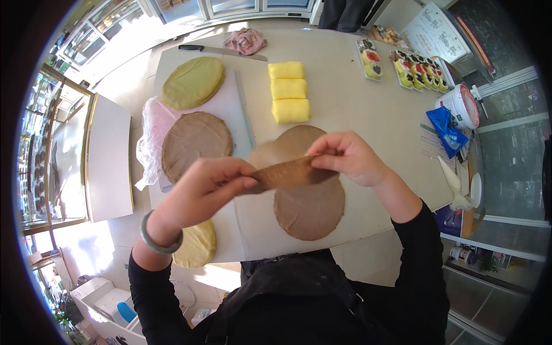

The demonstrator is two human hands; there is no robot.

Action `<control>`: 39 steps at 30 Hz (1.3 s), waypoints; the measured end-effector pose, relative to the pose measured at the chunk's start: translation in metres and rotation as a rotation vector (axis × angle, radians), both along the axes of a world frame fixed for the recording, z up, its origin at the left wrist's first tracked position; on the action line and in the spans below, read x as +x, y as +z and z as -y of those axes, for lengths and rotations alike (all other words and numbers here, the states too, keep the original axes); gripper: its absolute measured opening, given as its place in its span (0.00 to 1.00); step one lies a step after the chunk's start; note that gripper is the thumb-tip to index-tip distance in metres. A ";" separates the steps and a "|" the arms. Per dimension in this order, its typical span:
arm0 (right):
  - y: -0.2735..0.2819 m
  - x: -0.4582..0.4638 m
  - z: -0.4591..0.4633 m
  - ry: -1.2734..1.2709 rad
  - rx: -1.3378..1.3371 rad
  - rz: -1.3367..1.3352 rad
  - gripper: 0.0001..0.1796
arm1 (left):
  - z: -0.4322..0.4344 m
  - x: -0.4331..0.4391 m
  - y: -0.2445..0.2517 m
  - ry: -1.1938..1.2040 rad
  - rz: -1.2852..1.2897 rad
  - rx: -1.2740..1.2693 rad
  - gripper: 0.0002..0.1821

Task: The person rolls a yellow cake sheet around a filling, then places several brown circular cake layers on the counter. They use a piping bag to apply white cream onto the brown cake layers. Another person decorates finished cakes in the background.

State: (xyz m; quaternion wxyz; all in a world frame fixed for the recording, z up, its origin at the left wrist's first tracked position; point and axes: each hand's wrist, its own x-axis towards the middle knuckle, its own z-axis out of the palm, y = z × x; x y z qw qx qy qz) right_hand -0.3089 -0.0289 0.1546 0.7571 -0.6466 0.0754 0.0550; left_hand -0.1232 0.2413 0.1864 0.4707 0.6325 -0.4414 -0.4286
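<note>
My left hand (pixel 211 185) and my right hand (pixel 349 159) pinch opposite ends of a thin brown crepe (pixel 289 174), lifted above the table and blurred in part. Beneath it, another round brown crepe (pixel 308 211) lies flat, and a further one (pixel 302 133) shows beyond. Left of these is a stack of brown crepes (pixel 196 140), with a stack of green crepes (pixel 194 82) farther off. Yellow crepes (pixel 196 246) are partly hidden below my left forearm. Three yellow crepe rolls (pixel 290 92) sit in a column at the middle of the table.
A long knife (pixel 224 51) and a pink cloth (pixel 246 42) lie at the far edge. Packed cream-topped cakes (pixel 420 71), a white bucket (pixel 459 105), a blue packet (pixel 446 129) and a filled piping bag (pixel 450 181) are on the right. Clear plastic wrap (pixel 151 142) hangs at left. A person stands beyond the table.
</note>
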 end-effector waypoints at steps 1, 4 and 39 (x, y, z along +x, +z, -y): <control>-0.004 -0.030 0.010 -0.047 0.000 -0.142 0.07 | 0.018 -0.019 -0.014 -0.055 -0.116 0.051 0.08; -0.028 -0.090 0.049 -0.183 -0.010 -0.309 0.07 | 0.094 -0.067 -0.060 -0.152 -0.181 0.152 0.11; -0.058 -0.184 0.197 -0.464 -0.456 -0.182 0.08 | 0.275 -0.146 -0.113 -0.071 -0.150 0.054 0.13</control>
